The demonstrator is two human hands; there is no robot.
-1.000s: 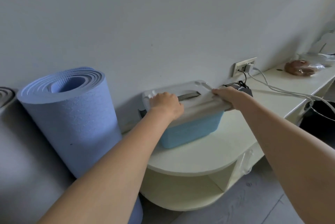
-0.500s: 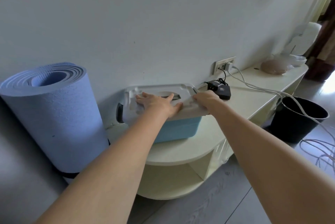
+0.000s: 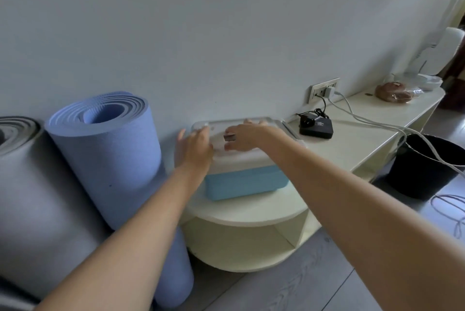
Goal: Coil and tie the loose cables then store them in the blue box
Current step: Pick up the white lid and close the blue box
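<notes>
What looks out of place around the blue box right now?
Loose white cables run from the wall socket across the shelf, over the black bin and onto the floor, uncoiled. The blue box sits lidded under both hands, the left hand and right hand. Nothing is spilled or damaged.

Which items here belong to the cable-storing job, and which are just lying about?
Job: blue box, its lid, left hand and right hand on the lid, white cables.

Lying about: blue mat, grey mat, black bucket, bagged bread, black adapter.
</notes>
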